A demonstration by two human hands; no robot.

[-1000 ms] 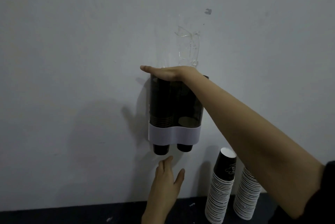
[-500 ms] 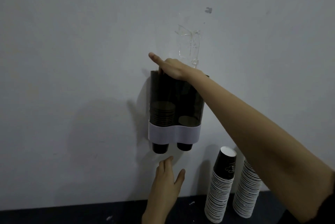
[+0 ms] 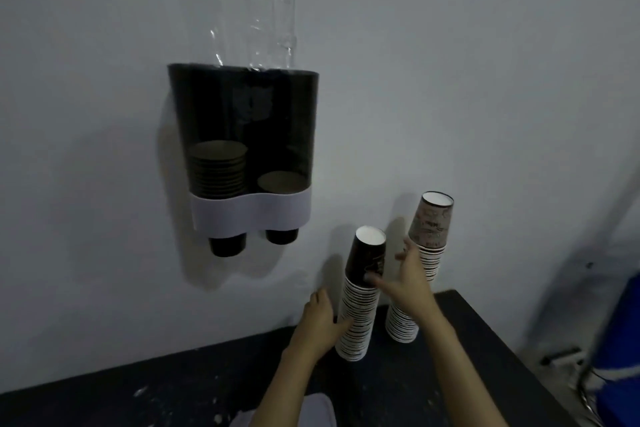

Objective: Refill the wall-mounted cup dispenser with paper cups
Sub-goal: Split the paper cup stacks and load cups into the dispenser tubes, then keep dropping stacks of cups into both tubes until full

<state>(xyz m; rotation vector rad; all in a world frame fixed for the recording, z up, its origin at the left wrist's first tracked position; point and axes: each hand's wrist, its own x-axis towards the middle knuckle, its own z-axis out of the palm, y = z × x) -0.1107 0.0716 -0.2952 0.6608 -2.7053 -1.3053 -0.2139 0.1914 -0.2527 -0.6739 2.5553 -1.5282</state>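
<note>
The dark see-through cup dispenser (image 3: 242, 122) hangs on the wall, with a white band across its lower part. Its left tube holds a short pile of cups and its right tube a lower one; one cup bottom pokes out under each. Two upside-down stacks of paper cups stand on the dark table (image 3: 156, 388) to the right. My left hand (image 3: 318, 319) grips the lower part of the near stack (image 3: 358, 316). My right hand (image 3: 410, 283) is beside that stack's top cup with fingers spread, the thumb touching it. The far stack (image 3: 431, 226) stands behind my right hand.
Clear plastic wrap (image 3: 263, 7) clings to the wall above the dispenser. A blue object (image 3: 620, 350) stands right of the table, past its right edge. A pale grey thing (image 3: 311, 409) lies at the table's front edge between my arms.
My right hand left the dispenser's top and came down to the near cup stack. My left hand moved from under the dispenser onto that stack. The view shifted down and right.
</note>
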